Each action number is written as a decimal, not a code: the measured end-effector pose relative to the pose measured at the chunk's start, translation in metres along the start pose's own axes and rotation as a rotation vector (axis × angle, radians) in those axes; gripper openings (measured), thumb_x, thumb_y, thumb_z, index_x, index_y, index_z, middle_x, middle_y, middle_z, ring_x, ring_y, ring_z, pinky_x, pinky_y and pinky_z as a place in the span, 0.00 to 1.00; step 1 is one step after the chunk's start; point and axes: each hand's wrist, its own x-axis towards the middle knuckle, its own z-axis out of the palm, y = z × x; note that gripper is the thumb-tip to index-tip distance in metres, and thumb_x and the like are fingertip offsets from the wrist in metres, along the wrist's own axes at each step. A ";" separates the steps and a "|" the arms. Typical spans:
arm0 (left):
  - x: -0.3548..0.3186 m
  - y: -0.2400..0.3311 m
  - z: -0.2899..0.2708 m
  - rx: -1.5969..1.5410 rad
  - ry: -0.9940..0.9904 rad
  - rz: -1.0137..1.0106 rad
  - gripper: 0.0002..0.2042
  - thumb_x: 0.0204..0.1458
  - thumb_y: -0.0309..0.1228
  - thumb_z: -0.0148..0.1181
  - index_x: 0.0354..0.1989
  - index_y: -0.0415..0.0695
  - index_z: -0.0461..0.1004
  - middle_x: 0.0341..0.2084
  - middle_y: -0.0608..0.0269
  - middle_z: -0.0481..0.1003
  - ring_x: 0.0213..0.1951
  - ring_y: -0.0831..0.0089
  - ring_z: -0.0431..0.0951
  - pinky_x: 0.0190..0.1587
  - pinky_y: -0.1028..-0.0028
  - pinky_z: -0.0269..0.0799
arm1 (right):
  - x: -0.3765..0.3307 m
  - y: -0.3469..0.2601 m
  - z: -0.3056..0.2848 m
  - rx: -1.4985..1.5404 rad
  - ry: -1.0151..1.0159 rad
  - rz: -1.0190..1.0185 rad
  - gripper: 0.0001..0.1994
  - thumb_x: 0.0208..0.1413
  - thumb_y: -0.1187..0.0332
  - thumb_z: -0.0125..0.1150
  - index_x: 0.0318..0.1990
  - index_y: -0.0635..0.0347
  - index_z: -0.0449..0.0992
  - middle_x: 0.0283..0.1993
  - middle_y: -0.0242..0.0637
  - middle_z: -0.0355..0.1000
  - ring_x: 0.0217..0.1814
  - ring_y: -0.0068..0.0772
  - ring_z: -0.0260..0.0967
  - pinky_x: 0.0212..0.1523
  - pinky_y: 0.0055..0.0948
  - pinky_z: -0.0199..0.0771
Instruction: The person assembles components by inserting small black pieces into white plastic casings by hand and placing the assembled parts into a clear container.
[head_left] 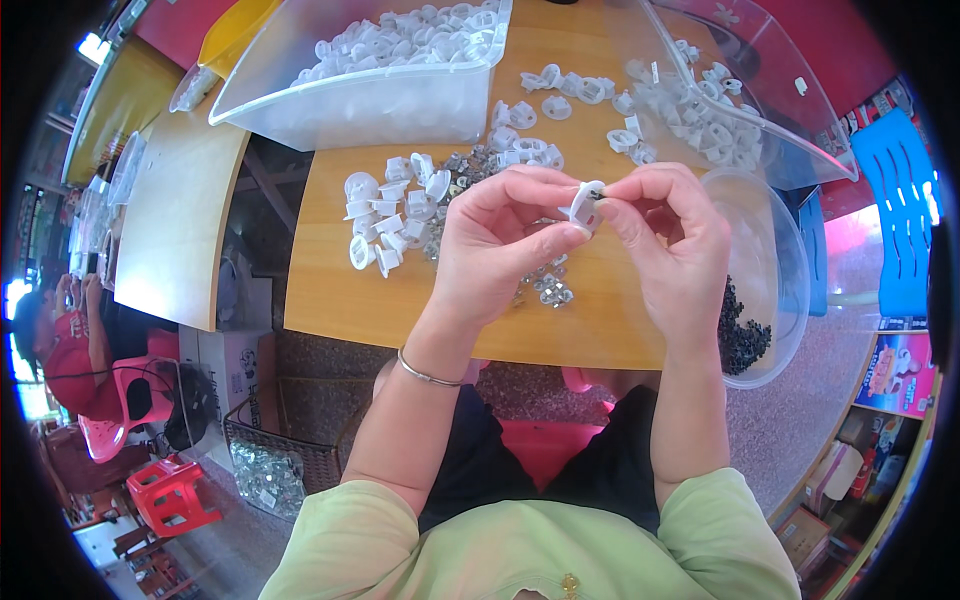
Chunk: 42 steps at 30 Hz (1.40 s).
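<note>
Above the middle of the wooden table, my left hand (500,240) pinches a white round-flanged plastic part (584,208) between thumb and fingers. From the other side, my right hand (670,240) closes on a tiny black piece (597,196) at that part; most of the piece is hidden by the fingertips. Left of my left hand lies a heap of similar white plastic parts (388,212). Small shiny metal pieces (553,288) are scattered under and beside my hands. By my right forearm, a clear round tub (790,330) holds many small black pieces (740,335).
A large translucent bin (390,105) full of white parts stands at the back left. At the back right, a clear bin (800,140) leans over more white parts (700,115). A wicker basket (335,462) sits on the floor. Another person (75,350) sits far left near a red stool (170,495).
</note>
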 end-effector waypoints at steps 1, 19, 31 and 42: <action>0.000 0.000 0.000 0.011 0.002 0.004 0.11 0.41 0.15 0.61 0.35 0.35 0.73 0.38 0.58 0.71 0.39 0.74 0.74 0.42 0.76 0.73 | 0.000 0.000 0.001 -0.022 0.013 -0.021 0.06 0.42 0.79 0.64 0.29 0.63 0.73 0.30 0.30 0.67 0.26 0.15 0.63 0.23 0.15 0.60; -0.001 0.001 0.001 0.063 0.055 -0.033 0.11 0.41 0.16 0.62 0.35 0.34 0.72 0.33 0.59 0.73 0.34 0.75 0.76 0.38 0.78 0.74 | -0.001 -0.002 0.004 -0.128 0.039 -0.039 0.05 0.43 0.79 0.63 0.28 0.64 0.73 0.29 0.31 0.68 0.27 0.17 0.64 0.24 0.17 0.61; -0.002 0.001 0.002 0.055 0.079 -0.064 0.10 0.41 0.17 0.63 0.34 0.35 0.72 0.31 0.62 0.74 0.34 0.77 0.76 0.36 0.81 0.73 | -0.002 0.006 0.004 0.110 0.005 0.157 0.04 0.48 0.75 0.62 0.30 0.64 0.74 0.31 0.30 0.70 0.30 0.17 0.67 0.29 0.16 0.66; -0.001 -0.003 0.001 0.078 0.064 -0.013 0.10 0.41 0.15 0.62 0.33 0.35 0.72 0.33 0.60 0.73 0.35 0.77 0.76 0.38 0.80 0.74 | -0.002 0.005 0.009 -0.046 0.069 -0.016 0.04 0.44 0.79 0.61 0.28 0.64 0.72 0.29 0.32 0.67 0.26 0.18 0.66 0.24 0.16 0.65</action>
